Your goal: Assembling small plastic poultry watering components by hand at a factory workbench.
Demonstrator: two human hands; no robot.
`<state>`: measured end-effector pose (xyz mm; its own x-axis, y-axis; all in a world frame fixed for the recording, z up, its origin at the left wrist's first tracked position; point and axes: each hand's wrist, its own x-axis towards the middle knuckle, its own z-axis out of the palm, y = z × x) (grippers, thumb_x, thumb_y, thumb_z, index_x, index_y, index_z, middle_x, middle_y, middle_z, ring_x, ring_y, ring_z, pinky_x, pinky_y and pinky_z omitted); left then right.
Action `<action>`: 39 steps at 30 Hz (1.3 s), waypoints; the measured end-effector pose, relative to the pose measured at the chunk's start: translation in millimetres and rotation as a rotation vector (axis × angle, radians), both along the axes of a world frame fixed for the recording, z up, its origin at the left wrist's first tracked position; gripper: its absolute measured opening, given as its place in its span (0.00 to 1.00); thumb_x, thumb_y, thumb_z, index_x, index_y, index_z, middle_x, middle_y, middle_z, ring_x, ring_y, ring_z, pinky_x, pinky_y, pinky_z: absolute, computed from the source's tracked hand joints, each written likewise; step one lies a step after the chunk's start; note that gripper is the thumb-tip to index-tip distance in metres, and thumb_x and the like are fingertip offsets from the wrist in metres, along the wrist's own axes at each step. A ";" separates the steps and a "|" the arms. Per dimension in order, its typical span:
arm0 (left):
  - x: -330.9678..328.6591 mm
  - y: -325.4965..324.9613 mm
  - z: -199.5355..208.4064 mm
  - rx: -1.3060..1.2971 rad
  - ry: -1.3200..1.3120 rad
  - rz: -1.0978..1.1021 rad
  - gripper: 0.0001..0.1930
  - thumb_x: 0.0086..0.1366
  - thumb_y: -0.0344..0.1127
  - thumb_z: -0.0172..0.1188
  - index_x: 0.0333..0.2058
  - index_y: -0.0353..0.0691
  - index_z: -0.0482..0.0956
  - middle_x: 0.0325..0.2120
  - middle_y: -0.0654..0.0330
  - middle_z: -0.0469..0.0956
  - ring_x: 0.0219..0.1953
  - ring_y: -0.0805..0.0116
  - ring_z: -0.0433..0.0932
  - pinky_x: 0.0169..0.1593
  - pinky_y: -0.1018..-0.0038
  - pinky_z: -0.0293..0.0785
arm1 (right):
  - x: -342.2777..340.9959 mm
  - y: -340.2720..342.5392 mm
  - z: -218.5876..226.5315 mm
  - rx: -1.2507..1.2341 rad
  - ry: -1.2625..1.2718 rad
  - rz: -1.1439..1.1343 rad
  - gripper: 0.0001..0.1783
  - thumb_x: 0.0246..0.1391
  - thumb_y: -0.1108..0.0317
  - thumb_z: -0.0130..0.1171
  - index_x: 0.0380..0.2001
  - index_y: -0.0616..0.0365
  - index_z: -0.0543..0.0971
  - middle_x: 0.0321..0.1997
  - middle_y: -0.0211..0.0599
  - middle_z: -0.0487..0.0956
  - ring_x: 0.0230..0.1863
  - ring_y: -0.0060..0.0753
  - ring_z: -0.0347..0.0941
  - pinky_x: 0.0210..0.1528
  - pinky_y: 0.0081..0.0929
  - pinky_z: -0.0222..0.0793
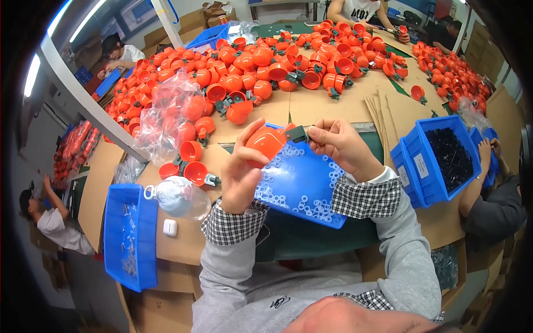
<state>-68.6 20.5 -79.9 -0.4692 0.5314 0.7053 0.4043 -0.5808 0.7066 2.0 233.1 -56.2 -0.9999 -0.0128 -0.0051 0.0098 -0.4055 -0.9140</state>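
Observation:
In my left hand point(240, 177) is an orange-red plastic drinker cup point(266, 145), held up with its dark green fitting point(296, 135) pointing right. My right hand point(345, 145) is closed in a pinch at the far end of that fitting. Whatever small part may be between those fingertips is too small to make out. Below both hands lies a shallow blue tray point(286, 183), with many small white rings point(317, 210) scattered over its bottom.
A large heap of orange-red cups point(266, 58) covers the cardboard-topped table. Left stand a clear bottle point(191, 200), a white case point(170, 227) and a blue bin point(146, 238). Right, a blue bin point(419, 166) holds small black parts point(447, 155). Other people work around the table.

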 end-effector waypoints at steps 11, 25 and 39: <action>1.9 1.3 -7.3 -0.515 -0.296 0.478 0.29 0.69 0.54 0.37 0.34 0.32 0.78 0.13 0.63 0.73 0.16 0.76 0.72 0.19 0.83 0.64 | 13.6 -22.0 3.3 0.801 0.460 -0.267 0.07 0.49 0.74 0.62 0.27 0.65 0.74 0.25 0.31 0.76 0.30 0.16 0.71 0.34 0.16 0.68; -3.5 3.3 -8.1 -0.190 -0.664 0.310 0.34 0.68 0.59 0.27 0.46 0.30 0.67 0.29 0.53 0.75 0.30 0.69 0.78 0.31 0.78 0.76 | 10.1 -21.9 1.4 0.412 0.374 -0.219 0.07 0.53 0.70 0.59 0.28 0.63 0.74 0.25 0.32 0.76 0.28 0.17 0.71 0.31 0.16 0.68; 2.4 8.4 -8.9 -0.172 -0.338 0.180 0.28 0.67 0.49 0.37 0.58 0.34 0.58 0.49 0.51 0.69 0.47 0.66 0.72 0.44 0.73 0.72 | 6.9 -2.0 12.3 0.384 0.171 -0.194 0.10 0.54 0.66 0.59 0.26 0.60 0.72 0.23 0.31 0.75 0.25 0.18 0.70 0.28 0.16 0.65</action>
<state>-66.2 28.9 -88.8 -0.7552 0.5164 0.4037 0.2169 -0.3843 0.8974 8.9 231.2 -43.9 -0.9705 0.1457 0.1921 -0.1966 -0.0168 -0.9803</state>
